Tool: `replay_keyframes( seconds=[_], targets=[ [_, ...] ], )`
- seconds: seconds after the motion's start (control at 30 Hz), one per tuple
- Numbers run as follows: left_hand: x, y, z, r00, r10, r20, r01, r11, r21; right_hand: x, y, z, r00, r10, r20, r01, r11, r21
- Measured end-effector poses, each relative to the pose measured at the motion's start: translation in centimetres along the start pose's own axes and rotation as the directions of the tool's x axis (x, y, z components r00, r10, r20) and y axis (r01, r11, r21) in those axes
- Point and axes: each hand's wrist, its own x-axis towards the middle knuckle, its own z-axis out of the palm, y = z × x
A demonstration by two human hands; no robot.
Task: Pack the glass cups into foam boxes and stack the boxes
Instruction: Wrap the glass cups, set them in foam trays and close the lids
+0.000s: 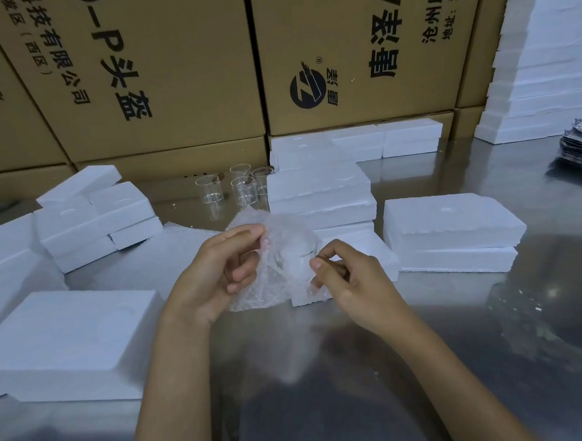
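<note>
Up above the steel table (428, 365), both hands grip a bubble-wrap bundle (278, 255): left hand (218, 272) pinching its upper edge, right hand (347, 278) its side. The bundle's long axis and its contents cannot be told.

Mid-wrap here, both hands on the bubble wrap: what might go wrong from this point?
1. The clear bubble wrap is held above the shiny metal table by the left hand and right hand only at its edges; whatever is inside could slip out.
2. The bare clear glass cups stand close behind; reaching over them might tip one.
3. The white foam boxes beside them are stacked unevenly and may shift.
</note>
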Motion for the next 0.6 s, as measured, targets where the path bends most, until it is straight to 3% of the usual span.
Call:
replay_keyframes(
  seconds=[0.1, 0.2, 0.27, 0.33, 0.43, 0.53, 0.6],
  targets=[
    [-0.5, 0.1, 0.7, 0.994, 0.006, 0.108, -0.019, 0.992, 0.125, 0.4, -0.3, -0.7, 0.991, 0.135, -0.005, -0.128, 0.953, 0.276],
    [-0.7, -0.1, 1.7, 0.98, -0.029, 0.195, -0.023, 0.965, 0.26, 0.7, -0.6, -1.4, 0.967, 0.213, 0.138, -0.251, 0.735, 0.63],
    [-0.6, -0.4, 2.2, 0.974, -0.036, 0.223, -0.031, 0.957, 0.287, 0.6, -0.7, -1.4, 0.948, 0.235, 0.216, -0.315, 0.58, 0.751],
    [-0.6, -0.5, 2.5, 0.965, -0.042, 0.259, -0.032, 0.962, 0.273, 0.6, -0.5, -1.3, 0.937, 0.243, 0.251, -0.343, 0.504, 0.793],
    [-0.6, -0.6, 2.7, 0.945, -0.06, 0.321, -0.028, 0.964, 0.263, 0.6, -0.3, -1.4, 0.939, 0.224, 0.263, -0.345, 0.606, 0.717],
    [-0.6, -0.7, 2.9, 0.942, -0.063, 0.331, -0.024, 0.968, 0.251, 0.4, -0.4, -1.3, 0.946, 0.259, 0.195, -0.321, 0.836, 0.446],
    [-0.5, -0.8, 3.1, 0.937, -0.055, 0.346, -0.037, 0.967, 0.253, 0.4, -0.4, -1.0, 0.961, 0.24, 0.136, -0.271, 0.914, 0.303]
  ],
)
